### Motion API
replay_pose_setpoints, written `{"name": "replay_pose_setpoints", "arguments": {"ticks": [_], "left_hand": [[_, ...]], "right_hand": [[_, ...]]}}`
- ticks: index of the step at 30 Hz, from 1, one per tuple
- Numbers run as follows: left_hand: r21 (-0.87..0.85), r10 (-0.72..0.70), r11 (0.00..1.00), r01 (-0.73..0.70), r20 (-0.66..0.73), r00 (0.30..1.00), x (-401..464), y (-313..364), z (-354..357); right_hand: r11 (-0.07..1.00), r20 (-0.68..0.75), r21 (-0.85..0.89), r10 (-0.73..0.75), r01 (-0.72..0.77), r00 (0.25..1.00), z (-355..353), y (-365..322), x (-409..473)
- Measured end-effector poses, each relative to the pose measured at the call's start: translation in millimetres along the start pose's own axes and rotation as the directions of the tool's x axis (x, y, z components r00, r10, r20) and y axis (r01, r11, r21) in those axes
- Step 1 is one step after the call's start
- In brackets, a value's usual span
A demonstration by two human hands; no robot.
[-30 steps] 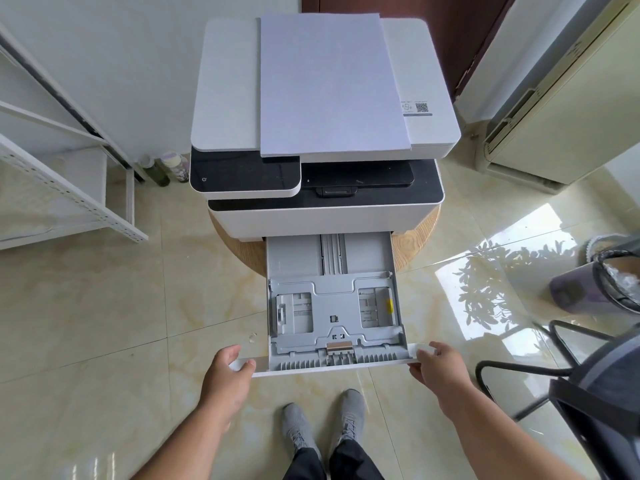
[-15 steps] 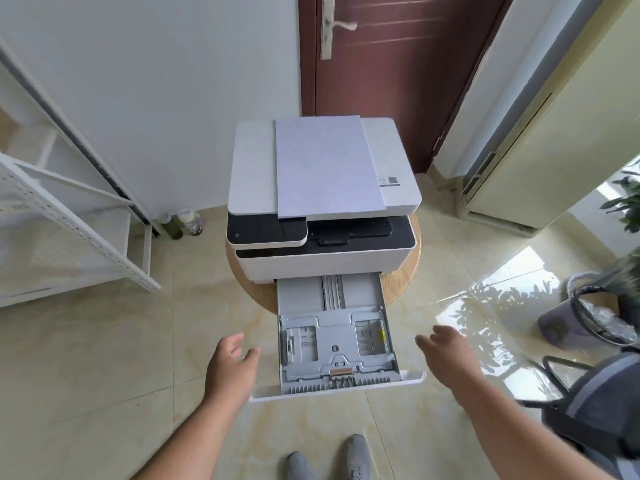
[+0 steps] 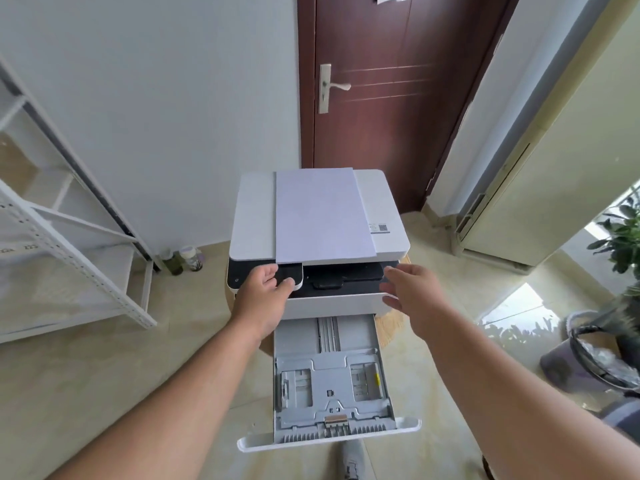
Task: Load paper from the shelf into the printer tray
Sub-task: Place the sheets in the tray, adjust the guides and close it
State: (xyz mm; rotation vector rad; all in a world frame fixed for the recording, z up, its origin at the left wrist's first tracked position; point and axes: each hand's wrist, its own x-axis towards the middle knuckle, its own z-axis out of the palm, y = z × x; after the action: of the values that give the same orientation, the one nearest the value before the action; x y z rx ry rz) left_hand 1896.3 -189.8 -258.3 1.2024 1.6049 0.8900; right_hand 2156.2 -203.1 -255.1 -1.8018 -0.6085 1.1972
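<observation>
A white printer (image 3: 254,216) stands on a low round wooden table, with a stack of white paper (image 3: 322,216) lying flat on its lid. Its grey paper tray (image 3: 332,386) is pulled far out toward me and holds no paper. My left hand (image 3: 263,296) is stretched forward, fingers apart, over the printer's dark control panel just below the paper's near-left corner. My right hand (image 3: 412,292) is also extended with spread fingers, beside the printer's front right, near the paper's near-right corner. Neither hand holds anything.
A white metal shelf (image 3: 69,258) stands at the left. Two small bottles (image 3: 183,259) sit on the floor by the wall. A brown door (image 3: 388,91) is behind the printer, an air conditioner unit (image 3: 554,174) right, a lined bin (image 3: 602,358) and plant lower right.
Both hands let go of the tray's front edge and rose forward to the printer's top. The camera view lifted, showing more of the door.
</observation>
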Motion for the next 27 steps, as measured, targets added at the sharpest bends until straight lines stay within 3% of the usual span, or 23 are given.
{"name": "replay_pose_setpoints", "arguments": {"ticks": [7,12,18,23,27], "left_hand": [[0.020,-0.093,0.995,0.093,-0.016,0.996,36.2,7.7,15.7],[0.035,-0.132,0.990,0.135,-0.081,0.988,47.4,5.9,13.0],[0.063,-0.146,0.985,0.162,-0.203,0.968,56.0,-1.3,1.0],[0.034,-0.231,0.971,0.237,-0.135,0.964,65.4,-2.2,-1.6],[-0.022,-0.285,0.959,0.284,-0.081,0.955,73.5,3.0,0.1]], "right_hand": [[0.929,0.030,0.298,0.221,-0.220,0.975,39.3,-21.3,52.3],[0.868,-0.005,0.428,0.282,-0.253,0.959,55.3,-27.2,55.0],[0.922,0.015,0.323,0.220,-0.213,0.975,44.4,-6.5,56.0],[0.947,0.143,0.183,0.241,-0.265,0.960,19.4,14.1,57.3],[0.936,0.251,0.184,0.250,-0.299,0.935,23.5,-2.0,80.3]]}}
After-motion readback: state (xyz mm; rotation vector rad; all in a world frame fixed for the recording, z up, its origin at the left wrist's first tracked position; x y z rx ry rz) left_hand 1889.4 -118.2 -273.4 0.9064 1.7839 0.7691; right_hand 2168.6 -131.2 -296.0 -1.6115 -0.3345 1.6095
